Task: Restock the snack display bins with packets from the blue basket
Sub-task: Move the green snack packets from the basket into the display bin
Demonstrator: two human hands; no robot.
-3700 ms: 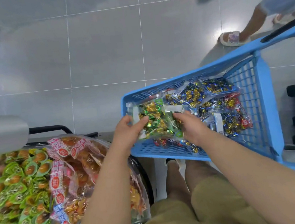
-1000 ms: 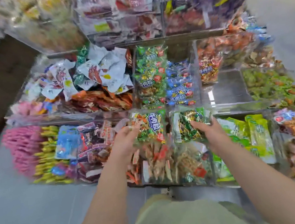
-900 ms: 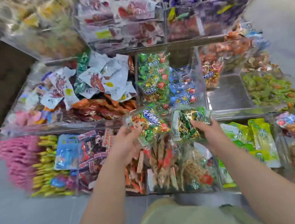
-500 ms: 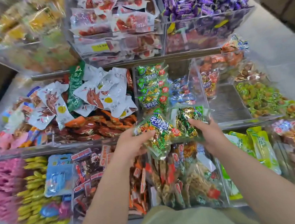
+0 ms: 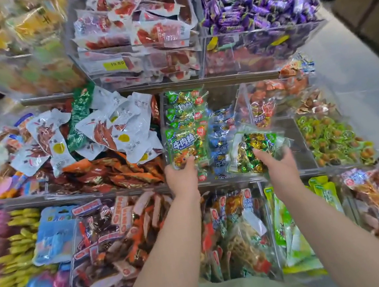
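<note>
Both forearms are reaching forward, left hand (image 5: pixel 181 175) gripping a labelled packet (image 5: pixel 185 144), right hand (image 5: pixel 278 167) clutching a candy packet (image 5: pixel 253 149).

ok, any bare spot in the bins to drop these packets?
Bare bin floor just right of the right hand, between the red packets behind and the green-wrapped snacks. Some gap behind the blue packets. Every other bin is heaped.
</note>
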